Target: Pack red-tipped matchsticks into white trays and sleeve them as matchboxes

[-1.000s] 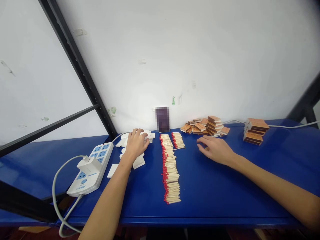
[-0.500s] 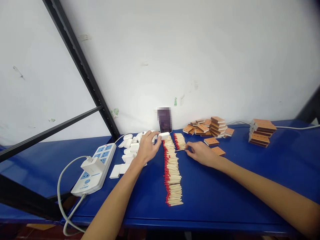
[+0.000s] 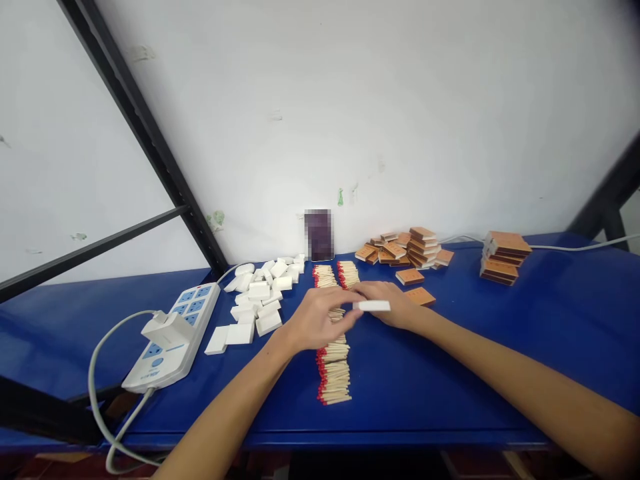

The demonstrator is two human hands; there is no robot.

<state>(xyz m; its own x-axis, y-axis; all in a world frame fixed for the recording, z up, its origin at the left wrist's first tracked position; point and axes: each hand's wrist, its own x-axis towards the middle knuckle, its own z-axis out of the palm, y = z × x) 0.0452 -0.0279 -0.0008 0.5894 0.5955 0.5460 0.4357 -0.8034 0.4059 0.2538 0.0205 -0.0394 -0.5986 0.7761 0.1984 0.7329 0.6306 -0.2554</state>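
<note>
Between its thumb and fingers my left hand (image 3: 317,319) grips a small white matchbox tray (image 3: 375,306), held level in front of my other hand. My right hand (image 3: 385,300) is low on the table at the near end of a short row of matches (image 3: 349,273), its fingers curled. Its fingertips are mostly hidden behind the left hand and tray. A long row of matches (image 3: 335,373), red heads to the left, runs under my left hand and is partly covered by it. More white trays (image 3: 259,291) lie heaped on the left.
Orange matchbox sleeves (image 3: 393,251) are piled at the back right, with a neat stack (image 3: 506,257) farther right. A power strip (image 3: 175,340) with a plugged-in charger and cable lies left. A pixelated phone-like panel (image 3: 319,235) leans on the wall. A black shelf post (image 3: 150,127) rises left.
My left hand has brought the tray from the far end of the long row rightward and nearer, to my right hand. The right hand stays by the short row. The view has shifted slightly.
</note>
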